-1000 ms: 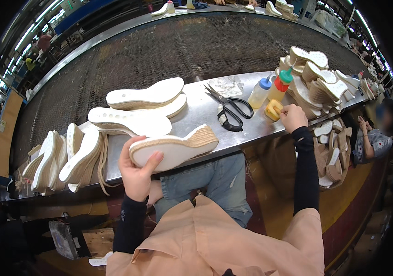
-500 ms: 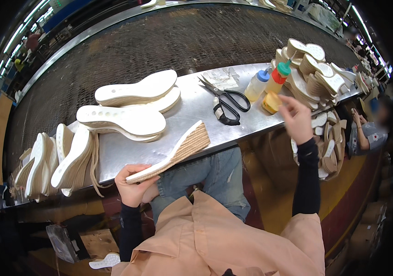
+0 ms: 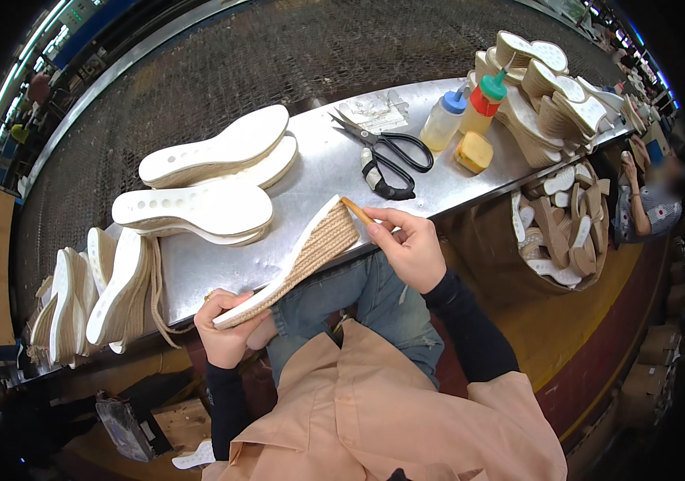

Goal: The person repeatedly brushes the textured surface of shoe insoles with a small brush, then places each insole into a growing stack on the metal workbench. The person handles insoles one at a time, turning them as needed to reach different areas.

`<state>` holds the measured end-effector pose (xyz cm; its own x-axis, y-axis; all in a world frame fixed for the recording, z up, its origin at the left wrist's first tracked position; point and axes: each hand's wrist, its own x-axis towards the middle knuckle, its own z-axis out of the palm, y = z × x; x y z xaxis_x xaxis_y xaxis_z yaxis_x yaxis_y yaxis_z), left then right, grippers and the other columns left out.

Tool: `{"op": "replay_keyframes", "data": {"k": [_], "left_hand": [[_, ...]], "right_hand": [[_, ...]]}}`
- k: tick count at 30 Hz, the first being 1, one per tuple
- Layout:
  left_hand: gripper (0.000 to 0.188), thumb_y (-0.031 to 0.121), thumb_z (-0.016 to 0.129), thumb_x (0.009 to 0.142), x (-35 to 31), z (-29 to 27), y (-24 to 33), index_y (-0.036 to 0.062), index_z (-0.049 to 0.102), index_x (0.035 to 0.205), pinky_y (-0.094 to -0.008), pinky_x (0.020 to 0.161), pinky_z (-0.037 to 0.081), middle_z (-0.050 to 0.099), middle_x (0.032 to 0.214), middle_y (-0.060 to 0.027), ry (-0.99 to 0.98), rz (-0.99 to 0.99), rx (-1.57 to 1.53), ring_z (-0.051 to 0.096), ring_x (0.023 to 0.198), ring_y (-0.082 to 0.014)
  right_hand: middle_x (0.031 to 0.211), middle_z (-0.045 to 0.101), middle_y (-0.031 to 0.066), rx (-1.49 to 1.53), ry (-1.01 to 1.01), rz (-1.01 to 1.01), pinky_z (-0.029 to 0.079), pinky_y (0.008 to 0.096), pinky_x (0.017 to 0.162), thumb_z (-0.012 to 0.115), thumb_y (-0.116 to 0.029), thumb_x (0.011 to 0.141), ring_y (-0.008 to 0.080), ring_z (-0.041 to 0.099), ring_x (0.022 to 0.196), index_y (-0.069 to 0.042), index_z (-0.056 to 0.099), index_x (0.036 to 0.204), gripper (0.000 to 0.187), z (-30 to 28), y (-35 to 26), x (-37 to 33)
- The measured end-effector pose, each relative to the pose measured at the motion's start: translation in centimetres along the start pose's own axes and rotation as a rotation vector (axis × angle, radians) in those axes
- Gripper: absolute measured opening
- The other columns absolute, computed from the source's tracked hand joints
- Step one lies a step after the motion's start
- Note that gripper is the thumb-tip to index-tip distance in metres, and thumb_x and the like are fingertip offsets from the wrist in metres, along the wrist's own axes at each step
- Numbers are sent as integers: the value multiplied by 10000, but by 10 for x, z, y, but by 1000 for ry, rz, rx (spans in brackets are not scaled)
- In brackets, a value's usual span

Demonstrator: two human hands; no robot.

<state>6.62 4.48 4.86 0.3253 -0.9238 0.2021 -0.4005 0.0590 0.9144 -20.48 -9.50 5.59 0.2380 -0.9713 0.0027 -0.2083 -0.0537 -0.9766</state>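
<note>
My left hand [image 3: 226, 326] grips the toe end of a wedge shoe sole [image 3: 304, 258], which has a white edge and braided rope sides. The sole is tilted, heel end up, over the near edge of the metal table. In my right hand [image 3: 411, 247] a slim, flat, yellow-brown stick [image 3: 356, 212] is pinched between thumb and fingers. Its tip touches the top of the sole's heel end. Scissors [image 3: 383, 160] with black handles, one partly wrapped in white, lie beyond my right hand. A yellow block [image 3: 473, 152] sits to their right.
Paired wedge soles [image 3: 198, 210] lie left on the metal table [image 3: 322, 152], with more soles [image 3: 122, 290] standing beside them. Blue-capped [image 3: 443, 124] and green-capped [image 3: 484, 104] squeeze bottles stand near piled soles [image 3: 551, 104]. A sack of soles [image 3: 563, 228] is below right, near another person [image 3: 647, 204].
My right hand has come left from beside the yellow block to the sole's heel, where the stick in it now shows. My left hand still holds the sole.
</note>
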Motion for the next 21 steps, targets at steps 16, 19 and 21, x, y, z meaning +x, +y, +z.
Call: {"op": "replay_keyframes", "data": {"k": [16,19,21], "left_hand": [[282,-64,856,596,-2,5,8,17,689,809,-271,689,458,651,784,-57,0,35,-19,600,718,-146],[278,-57,856,604,-2,3,11,11,693,819,-265,669,460,663,790,-67,-15,74,37,616,703,-143],[283,-56,856,604,-2,3,13,7,697,829,-261,659,453,656,785,-64,-11,86,60,602,689,-138]], "right_hand": [[698,563,130,-924,91,-328,490,395,549,648,-75,850,314,613,635,-14,690,1049,212,29,-27,-12],[724,595,134,-1056,52,-363,492,385,563,635,-87,853,316,625,652,-14,690,1050,217,30,-34,-12],[748,626,120,-861,74,-448,492,354,556,632,-87,870,250,635,638,-11,689,1071,223,18,-35,-1]]}}
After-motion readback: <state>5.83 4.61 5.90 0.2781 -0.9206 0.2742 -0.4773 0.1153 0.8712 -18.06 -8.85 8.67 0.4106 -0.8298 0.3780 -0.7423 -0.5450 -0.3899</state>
